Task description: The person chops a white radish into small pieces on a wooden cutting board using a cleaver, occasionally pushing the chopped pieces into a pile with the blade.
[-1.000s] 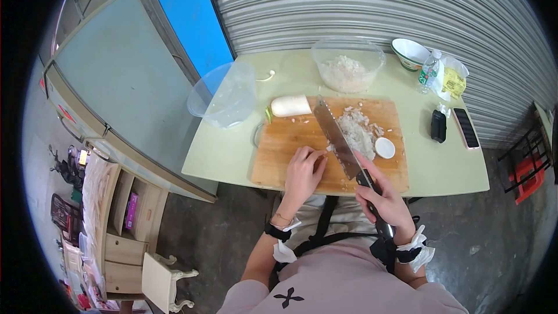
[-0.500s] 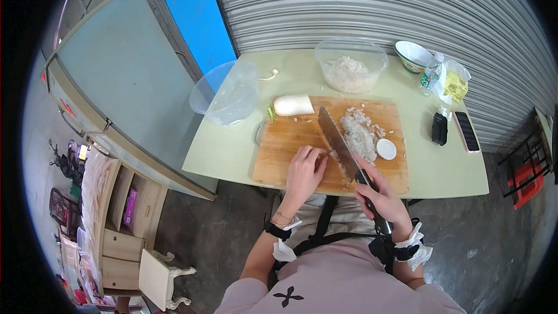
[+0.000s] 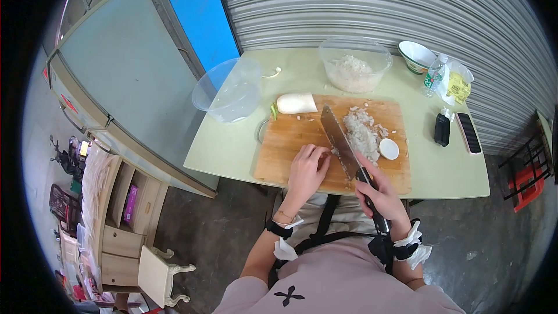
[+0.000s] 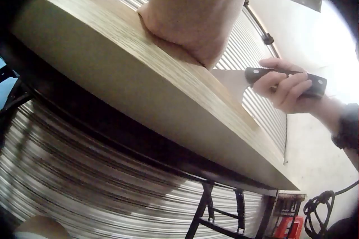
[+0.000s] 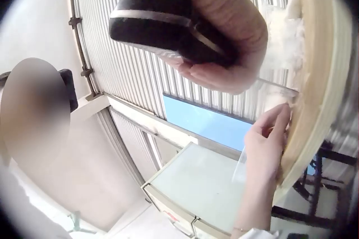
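Observation:
The right hand [image 3: 383,197] grips the black handle of a knife [image 3: 340,139], its broad blade slanting over a wooden cutting board [image 3: 290,151]. Just left of the blade, the left hand [image 3: 307,173] rests on the board with bent fingers, pinching a small white radish piece mostly hidden at the fingertips. Chopped white radish [image 3: 361,134] lies in a pile right of the blade, beside a white round piece [image 3: 389,149]. A larger radish chunk [image 3: 296,103] lies at the board's back left. In the right wrist view, the left hand [image 5: 266,149] has thumb and finger close together.
A clear bowl [image 3: 235,96] stands at the table's left; another, holding shredded white food [image 3: 351,72], is behind the board. At the right are a white bowl [image 3: 416,58], a bottle [image 3: 433,75], a yellow packet [image 3: 458,88], a black case [image 3: 442,130] and a phone [image 3: 468,134].
The head view has shifted slightly. The knife blade has moved a little on the board beside the left fingertips; both hands keep nearly the same pose.

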{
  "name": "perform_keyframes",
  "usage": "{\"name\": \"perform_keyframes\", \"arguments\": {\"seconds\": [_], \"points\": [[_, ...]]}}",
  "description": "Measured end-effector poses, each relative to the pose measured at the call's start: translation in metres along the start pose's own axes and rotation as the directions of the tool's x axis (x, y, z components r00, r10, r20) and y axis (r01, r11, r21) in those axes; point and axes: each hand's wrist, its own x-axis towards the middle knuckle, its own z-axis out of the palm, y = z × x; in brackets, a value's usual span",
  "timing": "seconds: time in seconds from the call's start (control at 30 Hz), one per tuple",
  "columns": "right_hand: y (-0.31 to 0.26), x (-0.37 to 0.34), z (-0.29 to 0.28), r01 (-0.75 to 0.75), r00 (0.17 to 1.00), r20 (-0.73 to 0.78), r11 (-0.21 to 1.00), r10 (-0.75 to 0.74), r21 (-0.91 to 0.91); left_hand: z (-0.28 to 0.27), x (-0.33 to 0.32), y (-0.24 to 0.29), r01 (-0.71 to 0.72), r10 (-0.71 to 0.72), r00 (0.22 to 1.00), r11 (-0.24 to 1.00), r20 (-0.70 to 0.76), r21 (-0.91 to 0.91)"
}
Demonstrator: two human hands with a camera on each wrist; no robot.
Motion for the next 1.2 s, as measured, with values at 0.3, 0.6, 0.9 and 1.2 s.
{"name": "perform_keyframes", "arguments": {"seconds": [0.3, 0.6, 0.9, 1.2], "points": [[-0.004, -0.004, 0.003, 0.004, 0.999, 0.032, 1.000, -0.004, 0.011, -0.001, -0.001, 0.000, -0.016, 0.016, 1.000, 1.000, 0.002, 0.000], [-0.011, -0.010, 0.005, 0.020, 1.000, -0.008, 1.000, -0.020, 0.010, 0.000, -0.002, -0.001, 0.005, -0.005, 1.000, 1.000, 0.011, 0.002], [-0.008, -0.007, 0.003, 0.021, 1.000, -0.019, 0.999, -0.020, 0.035, -0.001, 0.000, 0.001, 0.001, -0.001, 1.000, 1.000, -0.003, -0.013], [-0.005, -0.004, 0.003, 0.006, 1.000, -0.003, 1.000, -0.006, 0.010, -0.001, -0.001, 0.000, -0.014, 0.014, 1.000, 1.000, 0.009, 0.005]]}}
